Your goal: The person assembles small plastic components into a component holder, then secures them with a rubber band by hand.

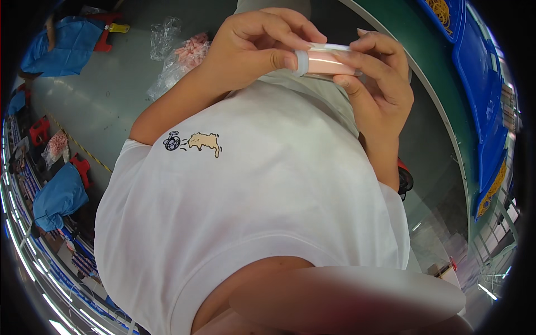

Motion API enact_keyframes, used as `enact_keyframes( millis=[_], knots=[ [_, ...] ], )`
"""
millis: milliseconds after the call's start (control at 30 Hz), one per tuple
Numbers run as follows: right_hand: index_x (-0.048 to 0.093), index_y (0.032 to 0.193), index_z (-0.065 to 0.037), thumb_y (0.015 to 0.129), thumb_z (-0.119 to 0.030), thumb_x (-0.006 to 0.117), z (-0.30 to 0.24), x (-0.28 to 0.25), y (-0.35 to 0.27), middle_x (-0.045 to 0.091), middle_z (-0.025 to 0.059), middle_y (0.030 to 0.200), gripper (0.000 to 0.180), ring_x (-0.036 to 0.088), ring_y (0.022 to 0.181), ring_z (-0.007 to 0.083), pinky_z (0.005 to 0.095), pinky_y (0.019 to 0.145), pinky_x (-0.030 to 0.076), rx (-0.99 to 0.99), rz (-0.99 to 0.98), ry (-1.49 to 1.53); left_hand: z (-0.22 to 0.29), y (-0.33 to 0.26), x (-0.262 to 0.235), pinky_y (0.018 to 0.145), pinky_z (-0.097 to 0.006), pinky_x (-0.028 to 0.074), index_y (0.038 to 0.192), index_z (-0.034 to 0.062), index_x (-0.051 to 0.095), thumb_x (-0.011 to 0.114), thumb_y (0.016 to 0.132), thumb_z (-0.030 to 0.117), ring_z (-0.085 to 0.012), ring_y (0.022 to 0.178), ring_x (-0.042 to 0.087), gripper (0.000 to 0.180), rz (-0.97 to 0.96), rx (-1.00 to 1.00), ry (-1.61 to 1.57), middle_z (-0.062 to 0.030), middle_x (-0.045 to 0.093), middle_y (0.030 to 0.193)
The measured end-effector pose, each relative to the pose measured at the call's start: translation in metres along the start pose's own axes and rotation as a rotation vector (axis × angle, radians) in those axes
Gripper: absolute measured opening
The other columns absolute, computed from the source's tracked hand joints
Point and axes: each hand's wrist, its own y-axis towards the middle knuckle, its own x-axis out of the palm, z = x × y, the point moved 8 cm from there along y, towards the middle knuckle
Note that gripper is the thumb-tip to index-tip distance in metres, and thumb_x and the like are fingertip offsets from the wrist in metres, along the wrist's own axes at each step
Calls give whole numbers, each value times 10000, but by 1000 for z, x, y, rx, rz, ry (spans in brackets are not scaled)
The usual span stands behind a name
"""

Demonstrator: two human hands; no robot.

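A small pale pink cylindrical container (330,64) with a translucent collar at its left end lies sideways between my two hands. My left hand (251,42) is closed on that collar end, thumb below and fingertips on top. At the other end my right hand (385,75) grips the pink body between thumb and fingers. A whitish strip (329,48) runs along the container's upper side under my fingertips; whether it is a label or a separate piece I cannot tell. My hands cover parts of both ends.
On the left, a clear plastic bag (192,51) of small pink pieces rests beside crumpled clear film (165,36). Blue trays (474,84) stand along the right, some with yellow bands (441,12). A curved pale edge (430,84) borders the green surface. People in blue (61,195) and red stools (82,167) are farther left.
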Motion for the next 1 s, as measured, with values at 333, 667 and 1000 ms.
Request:
enact_keyframes(
  millis=[333,667,1000],
  knots=[
    [744,955,-96,705,-126,819,-43,-3,14,548,144,1236,262,560,1082,245,325,839,472,-245,50,-641,-12,0,3,897,-318,529,1280,6,552,623,925,93,-196,1065,625,372,133,-150,-52,-120,619,1195],
    [631,1150,33,767,-244,799,-30,-13,4,496,231,1281,502,537,1156,325,367,893,471,-221,138,-141,-39,-14,-6,932,-352,542,1369,60,469,663,903,306,-228,1100,619,561,151,-383,-419,-151,576,1268],
    [678,1029,-5,657,-302,847,-50,0,10,586,146,1023,505,575,890,245,322,702,479,-350,36,-170,-42,-25,0,888,-378,564,1337,171,544,737,807,370,-285,1141,602,598,128,-442,-504,-210,571,1278]
  ],
)
